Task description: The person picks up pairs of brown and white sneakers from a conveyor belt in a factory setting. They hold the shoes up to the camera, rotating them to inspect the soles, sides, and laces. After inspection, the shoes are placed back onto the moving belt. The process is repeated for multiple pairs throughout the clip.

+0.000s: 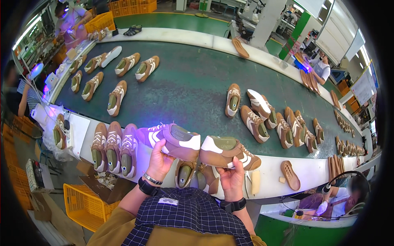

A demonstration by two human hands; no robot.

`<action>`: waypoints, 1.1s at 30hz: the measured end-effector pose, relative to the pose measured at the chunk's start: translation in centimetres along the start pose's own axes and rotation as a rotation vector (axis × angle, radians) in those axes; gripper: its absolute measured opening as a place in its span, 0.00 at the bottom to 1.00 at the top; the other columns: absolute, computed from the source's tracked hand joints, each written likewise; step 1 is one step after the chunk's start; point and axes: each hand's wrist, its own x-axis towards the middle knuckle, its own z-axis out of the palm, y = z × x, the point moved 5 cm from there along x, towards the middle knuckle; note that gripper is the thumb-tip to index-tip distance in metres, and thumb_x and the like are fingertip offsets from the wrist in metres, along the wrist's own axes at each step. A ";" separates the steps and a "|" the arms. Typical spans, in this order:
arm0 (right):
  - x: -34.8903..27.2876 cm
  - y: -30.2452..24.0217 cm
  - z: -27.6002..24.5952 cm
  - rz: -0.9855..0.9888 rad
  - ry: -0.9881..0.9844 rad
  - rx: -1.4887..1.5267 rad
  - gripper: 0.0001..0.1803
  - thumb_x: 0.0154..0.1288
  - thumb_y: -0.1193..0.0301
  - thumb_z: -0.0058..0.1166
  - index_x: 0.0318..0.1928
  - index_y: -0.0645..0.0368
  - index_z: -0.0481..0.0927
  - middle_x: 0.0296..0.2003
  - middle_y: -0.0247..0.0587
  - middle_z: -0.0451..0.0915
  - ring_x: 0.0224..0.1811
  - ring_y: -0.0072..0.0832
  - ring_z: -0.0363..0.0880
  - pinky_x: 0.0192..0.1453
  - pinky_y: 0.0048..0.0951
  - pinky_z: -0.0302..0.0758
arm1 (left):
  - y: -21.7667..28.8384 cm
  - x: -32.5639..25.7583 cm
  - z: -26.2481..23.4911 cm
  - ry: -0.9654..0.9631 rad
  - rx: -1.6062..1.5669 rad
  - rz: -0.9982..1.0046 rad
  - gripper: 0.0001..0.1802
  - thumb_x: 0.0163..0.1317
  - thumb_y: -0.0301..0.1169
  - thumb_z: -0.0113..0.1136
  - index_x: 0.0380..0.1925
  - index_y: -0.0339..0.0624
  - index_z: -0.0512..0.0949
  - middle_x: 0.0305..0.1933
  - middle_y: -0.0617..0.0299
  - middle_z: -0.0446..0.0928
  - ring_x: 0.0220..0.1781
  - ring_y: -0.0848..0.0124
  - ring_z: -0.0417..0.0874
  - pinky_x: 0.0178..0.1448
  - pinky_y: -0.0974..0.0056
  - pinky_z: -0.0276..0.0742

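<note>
My left hand is closed round a brown sneaker with white stripes, its toe pointing left under bluish-purple light. A matching sneaker, toe to the right, is gripped by my right hand. Both are raised above the white ledge, and their white heel patches face each other almost touching. Below them, partly hidden, more brown shoes stand close to my apron. Left of my hands, three sneakers are lined up side by side. A pale yellow block lies to the right of my right hand.
Many sneakers stand in groups on the green belt. A loose brown sole lies on the white ledge at right. A yellow crate sits low at left. Other people work around the belt, one nearby at lower right.
</note>
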 end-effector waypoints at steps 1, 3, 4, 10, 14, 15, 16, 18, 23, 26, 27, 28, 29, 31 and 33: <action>0.0 0.0 -0.1 -0.001 0.004 0.000 0.24 0.58 0.66 0.56 0.54 0.60 0.68 0.50 0.44 0.74 0.51 0.37 0.74 0.50 0.42 0.79 | -0.1 -0.1 0.1 0.007 0.002 -0.001 0.22 0.57 0.34 0.57 0.52 0.44 0.70 0.52 0.62 0.75 0.55 0.66 0.74 0.61 0.55 0.69; 0.0 0.0 -0.2 -0.002 0.011 0.001 0.25 0.58 0.66 0.56 0.54 0.60 0.68 0.50 0.44 0.73 0.51 0.37 0.74 0.50 0.41 0.79 | -0.2 0.0 0.1 0.017 0.003 -0.004 0.22 0.57 0.34 0.57 0.52 0.44 0.70 0.52 0.62 0.75 0.56 0.65 0.74 0.61 0.55 0.69; 0.0 0.0 -0.1 -0.001 0.013 0.003 0.24 0.58 0.66 0.56 0.54 0.60 0.68 0.49 0.43 0.74 0.50 0.36 0.75 0.49 0.40 0.80 | -0.3 0.0 0.0 0.019 0.002 -0.005 0.22 0.57 0.34 0.57 0.52 0.44 0.70 0.52 0.62 0.74 0.56 0.65 0.74 0.61 0.54 0.68; -0.1 0.1 -0.2 -0.009 0.022 0.001 0.22 0.59 0.66 0.55 0.52 0.60 0.69 0.48 0.42 0.76 0.48 0.34 0.77 0.46 0.37 0.81 | -0.6 0.1 0.2 -0.011 0.015 -0.015 0.20 0.58 0.36 0.56 0.51 0.44 0.71 0.50 0.63 0.75 0.53 0.67 0.75 0.57 0.56 0.72; -0.1 0.2 -0.4 -0.011 0.025 0.005 0.22 0.59 0.66 0.55 0.52 0.59 0.69 0.47 0.42 0.76 0.48 0.34 0.77 0.46 0.37 0.81 | -0.8 0.5 -0.5 0.007 0.025 -0.021 0.22 0.59 0.37 0.54 0.53 0.43 0.69 0.53 0.61 0.74 0.56 0.64 0.73 0.61 0.55 0.69; -0.1 0.2 -0.3 -0.012 0.025 0.002 0.21 0.59 0.66 0.55 0.52 0.59 0.69 0.47 0.42 0.76 0.48 0.34 0.77 0.46 0.37 0.81 | -0.9 0.5 -0.6 0.005 0.023 -0.018 0.22 0.59 0.36 0.54 0.53 0.43 0.69 0.53 0.61 0.74 0.56 0.64 0.73 0.61 0.55 0.69; -0.1 0.2 -0.4 -0.014 0.026 0.000 0.21 0.59 0.66 0.55 0.52 0.59 0.69 0.47 0.41 0.76 0.48 0.34 0.77 0.47 0.37 0.81 | -0.9 0.6 -0.6 0.003 0.022 -0.016 0.22 0.59 0.36 0.54 0.53 0.43 0.69 0.53 0.61 0.74 0.56 0.64 0.73 0.61 0.55 0.69; -0.1 0.2 -0.4 -0.017 0.026 -0.004 0.21 0.59 0.66 0.55 0.52 0.59 0.69 0.47 0.41 0.76 0.48 0.34 0.77 0.47 0.37 0.81 | -0.9 0.7 -0.7 0.001 0.020 -0.018 0.22 0.59 0.36 0.54 0.54 0.44 0.69 0.53 0.61 0.74 0.56 0.64 0.73 0.61 0.55 0.69; 0.0 0.3 -0.5 -0.023 0.044 0.000 0.21 0.59 0.66 0.55 0.52 0.59 0.69 0.48 0.41 0.76 0.49 0.34 0.77 0.48 0.38 0.81 | -1.1 0.6 -0.4 0.016 0.022 -0.035 0.23 0.59 0.37 0.54 0.54 0.44 0.69 0.54 0.61 0.74 0.56 0.64 0.73 0.61 0.56 0.69; 0.1 0.4 -0.6 -0.011 0.057 0.000 0.21 0.60 0.66 0.55 0.52 0.59 0.69 0.49 0.41 0.75 0.50 0.33 0.76 0.49 0.38 0.80 | -1.2 0.7 -0.9 0.026 0.021 -0.034 0.22 0.59 0.36 0.54 0.54 0.44 0.69 0.53 0.61 0.74 0.56 0.64 0.73 0.60 0.56 0.70; 0.2 0.3 -0.6 -0.010 0.061 0.002 0.21 0.60 0.66 0.54 0.52 0.60 0.69 0.49 0.41 0.75 0.50 0.33 0.76 0.49 0.38 0.80 | -1.2 0.8 -0.9 0.032 0.022 -0.033 0.21 0.59 0.36 0.54 0.53 0.44 0.70 0.52 0.61 0.74 0.55 0.65 0.74 0.59 0.56 0.70; 0.2 0.3 -0.6 -0.014 0.056 -0.014 0.22 0.60 0.66 0.54 0.53 0.60 0.69 0.50 0.42 0.74 0.51 0.34 0.75 0.50 0.39 0.80 | -1.2 0.7 -0.9 0.039 0.023 -0.032 0.20 0.60 0.36 0.54 0.52 0.44 0.70 0.51 0.61 0.74 0.55 0.66 0.74 0.58 0.56 0.71; 0.1 0.4 -0.7 -0.018 0.050 -0.031 0.23 0.60 0.66 0.54 0.54 0.60 0.68 0.50 0.43 0.74 0.51 0.35 0.75 0.50 0.39 0.80 | -1.2 0.7 -1.0 0.045 0.024 -0.031 0.19 0.60 0.37 0.53 0.51 0.43 0.70 0.50 0.62 0.75 0.54 0.67 0.75 0.57 0.56 0.72; 0.2 0.3 -0.9 -0.029 0.032 -0.063 0.23 0.60 0.66 0.53 0.54 0.60 0.68 0.50 0.43 0.73 0.51 0.36 0.75 0.50 0.40 0.80 | -1.1 0.5 -0.8 0.025 0.055 -0.003 0.19 0.61 0.36 0.53 0.51 0.43 0.70 0.51 0.62 0.75 0.54 0.67 0.75 0.58 0.56 0.71; 0.1 0.1 -1.4 -0.036 0.023 -0.094 0.22 0.61 0.66 0.52 0.54 0.60 0.68 0.50 0.43 0.74 0.50 0.35 0.76 0.50 0.39 0.80 | -0.8 0.2 -0.4 0.014 0.087 0.023 0.19 0.61 0.36 0.53 0.51 0.43 0.70 0.50 0.62 0.75 0.54 0.67 0.75 0.58 0.56 0.71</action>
